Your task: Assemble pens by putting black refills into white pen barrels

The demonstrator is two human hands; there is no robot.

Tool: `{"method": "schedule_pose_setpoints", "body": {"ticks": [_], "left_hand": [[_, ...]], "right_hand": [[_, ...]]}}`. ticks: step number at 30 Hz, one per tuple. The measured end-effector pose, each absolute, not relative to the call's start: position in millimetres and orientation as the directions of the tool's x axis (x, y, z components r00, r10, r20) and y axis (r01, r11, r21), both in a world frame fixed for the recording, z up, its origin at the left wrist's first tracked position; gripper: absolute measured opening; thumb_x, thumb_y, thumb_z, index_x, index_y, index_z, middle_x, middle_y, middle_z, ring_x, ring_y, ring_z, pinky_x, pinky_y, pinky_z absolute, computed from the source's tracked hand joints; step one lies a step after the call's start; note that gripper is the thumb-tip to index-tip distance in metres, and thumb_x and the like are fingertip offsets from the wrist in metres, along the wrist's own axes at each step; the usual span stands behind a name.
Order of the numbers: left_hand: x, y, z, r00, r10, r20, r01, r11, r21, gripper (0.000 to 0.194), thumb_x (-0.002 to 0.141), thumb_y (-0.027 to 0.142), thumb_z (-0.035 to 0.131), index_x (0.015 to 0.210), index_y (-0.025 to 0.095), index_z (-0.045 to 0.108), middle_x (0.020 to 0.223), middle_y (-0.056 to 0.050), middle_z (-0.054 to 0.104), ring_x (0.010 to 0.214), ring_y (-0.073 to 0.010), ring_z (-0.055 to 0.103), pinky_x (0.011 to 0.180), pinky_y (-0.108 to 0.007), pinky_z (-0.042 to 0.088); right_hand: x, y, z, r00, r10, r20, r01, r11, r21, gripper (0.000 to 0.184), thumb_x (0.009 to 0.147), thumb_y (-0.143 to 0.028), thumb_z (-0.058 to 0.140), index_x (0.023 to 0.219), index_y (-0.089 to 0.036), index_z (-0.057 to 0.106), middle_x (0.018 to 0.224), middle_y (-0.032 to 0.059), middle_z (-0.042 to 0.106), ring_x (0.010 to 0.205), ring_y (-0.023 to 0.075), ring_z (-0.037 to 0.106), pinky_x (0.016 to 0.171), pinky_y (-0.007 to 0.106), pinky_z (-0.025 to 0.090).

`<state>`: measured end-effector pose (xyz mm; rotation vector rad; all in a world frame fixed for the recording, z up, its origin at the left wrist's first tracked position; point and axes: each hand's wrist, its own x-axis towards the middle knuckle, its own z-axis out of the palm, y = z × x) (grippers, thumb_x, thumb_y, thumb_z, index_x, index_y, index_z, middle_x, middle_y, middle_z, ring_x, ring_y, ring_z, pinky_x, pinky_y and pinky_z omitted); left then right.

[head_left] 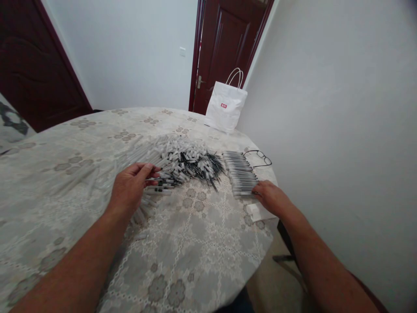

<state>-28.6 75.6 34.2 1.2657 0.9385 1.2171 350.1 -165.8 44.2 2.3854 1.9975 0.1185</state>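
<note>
A large heap of pen parts (192, 158), with clear barrels, white pieces and black-tipped pieces, lies on the patterned tablecloth. At its left near side is my left hand (132, 182), thumb and fingers pinched together; a thin dark piece seems to show at the fingertips, too small to name. To the right of the heap, finished-looking pens (239, 171) lie side by side in a neat row, dark ends to the right. My right hand (267, 195) has its fingers closed at the right end of the nearest pen (245, 194) in that row.
A pair of glasses (260, 158) lies right of the row, close to the table edge. A white folded paper (259, 213) sits below my right hand. Clear tubes (91, 174) spread out left of the heap. A white paper bag (226, 106) stands at the back by the wall.
</note>
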Motion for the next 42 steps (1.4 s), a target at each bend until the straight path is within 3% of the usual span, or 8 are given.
{"method": "schedule_pose_setpoints", "body": {"ticks": [15,22,25,30,34,42], "left_hand": [[-28.7,78.2,29.5,0.203,0.976,0.075,-0.069,-0.062,0.996,0.035,0.081,0.045,0.07,0.091,0.012,0.07,0.096,-0.01,0.073,0.082,-0.0204,0.069,0.064,-0.031,0.059],[-28.0,77.8,30.2,0.17,0.983,0.067,-0.078,-0.054,0.996,0.03,0.08,0.043,0.069,0.088,0.014,0.07,0.094,-0.011,0.073,0.08,-0.0209,0.068,0.06,-0.029,0.059],[-28.0,77.8,30.4,0.162,0.984,0.074,-0.087,-0.06,0.994,0.029,0.079,0.043,0.068,0.085,0.015,0.07,0.093,-0.011,0.073,0.078,-0.0203,0.067,0.057,-0.028,0.058],[-30.4,80.3,28.0,0.117,0.988,0.097,-0.121,-0.083,0.989,0.03,0.079,0.043,0.068,0.089,0.014,0.067,0.097,-0.011,0.072,0.074,-0.0176,0.066,0.053,-0.027,0.057],[-32.6,83.3,25.1,0.075,0.991,0.11,-0.142,-0.098,0.985,0.031,0.08,0.039,0.066,0.101,0.016,0.063,0.096,-0.009,0.072,0.069,-0.0156,0.066,0.051,-0.026,0.055],[-33.2,84.2,23.1,0.053,0.989,0.138,-0.161,-0.128,0.979,0.028,0.081,0.036,0.065,0.101,0.016,0.063,0.093,-0.009,0.073,0.064,-0.0148,0.065,0.049,-0.025,0.054]], "right_hand": [[336.9,-162.4,39.7,0.16,0.978,-0.13,0.982,-0.145,0.118,0.018,0.093,-0.022,0.056,0.097,-0.02,0.073,0.097,0.0083,0.068,0.099,0.0225,0.059,0.088,0.029,0.04],[319.1,-158.9,48.3,0.179,0.983,-0.034,0.982,-0.177,0.068,0.023,0.097,-0.023,0.05,0.099,-0.019,0.072,0.096,0.0081,0.068,0.096,0.0216,0.06,0.087,0.029,0.041],[292.5,-143.7,58.8,0.105,0.994,0.03,0.994,-0.104,-0.041,0.024,0.098,-0.026,0.05,0.104,-0.018,0.071,0.101,0.0086,0.069,0.098,0.0215,0.061,0.088,0.029,0.042],[223.8,-91.9,70.3,-0.091,0.996,0.0,0.972,0.089,-0.216,0.023,0.096,-0.027,0.054,0.111,-0.02,0.07,0.104,0.0072,0.071,0.097,0.0197,0.064,0.087,0.028,0.044],[161.3,-47.6,61.6,-0.198,0.98,0.016,0.958,0.197,-0.209,0.023,0.096,-0.029,0.054,0.113,-0.021,0.067,0.107,0.0083,0.069,0.103,0.0203,0.063,0.089,0.029,0.043],[102.2,-15.1,14.0,-0.077,0.993,0.089,0.989,0.088,-0.122,0.021,0.1,-0.034,0.047,0.109,-0.022,0.063,0.11,0.0086,0.061,0.1,0.021,0.059,0.08,0.028,0.045]]}}
